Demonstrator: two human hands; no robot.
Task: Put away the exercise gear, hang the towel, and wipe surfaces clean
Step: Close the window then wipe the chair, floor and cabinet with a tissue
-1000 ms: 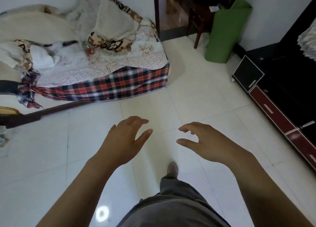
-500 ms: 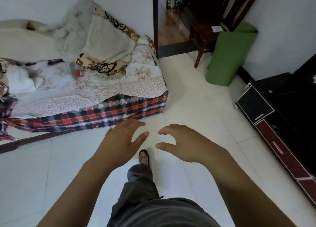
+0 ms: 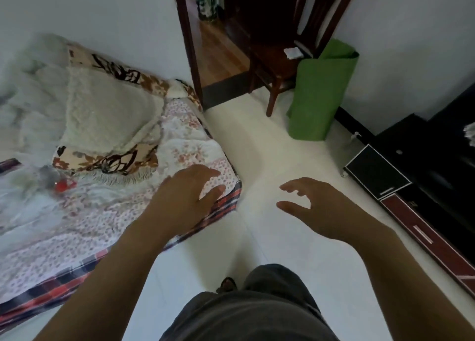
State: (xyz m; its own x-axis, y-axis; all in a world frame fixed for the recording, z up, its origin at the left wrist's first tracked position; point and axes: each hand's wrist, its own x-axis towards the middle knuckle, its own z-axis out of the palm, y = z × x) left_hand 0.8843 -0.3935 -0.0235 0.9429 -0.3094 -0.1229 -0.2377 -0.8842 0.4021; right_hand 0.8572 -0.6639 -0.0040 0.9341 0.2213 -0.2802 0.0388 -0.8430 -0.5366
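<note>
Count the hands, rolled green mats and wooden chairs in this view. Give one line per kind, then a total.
hands: 2 (left hand, right hand)
rolled green mat: 1
wooden chair: 1
total: 4

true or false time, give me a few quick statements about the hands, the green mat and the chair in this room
1. The left hand and the right hand both hold nothing. True.
2. The green mat lies unrolled flat on the floor. False: it is rolled up and stands on end by the wall, next to the chair.
3. A small white thing lies on the seat of the wooden chair. True.
4. The left hand hovers over the black cabinet. False: it is over the corner of the bed; the cabinet is off to the right, beyond the right hand.
</note>
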